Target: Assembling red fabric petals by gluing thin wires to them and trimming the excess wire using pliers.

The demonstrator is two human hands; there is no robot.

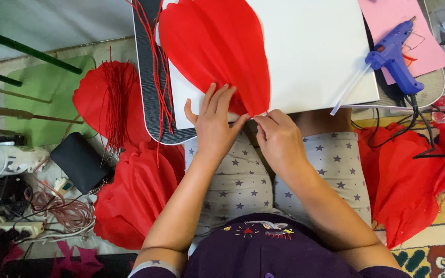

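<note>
left hand (213,123) flat, fingers spread, pressing red pleated paper fan (217,49) on white board (315,51) | right hand (279,136) pinched on fan's tip, just beside left | best kept taut, pleats aligned | blue glue gun (392,56) beyond right hand

red pleated paper fan (217,46), flat on white board (315,51)

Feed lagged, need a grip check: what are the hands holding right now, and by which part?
Both hands are on the red pleated paper fan at its narrow bottom tip: the left hand presses flat on it, and the right hand pinches the point.
</note>
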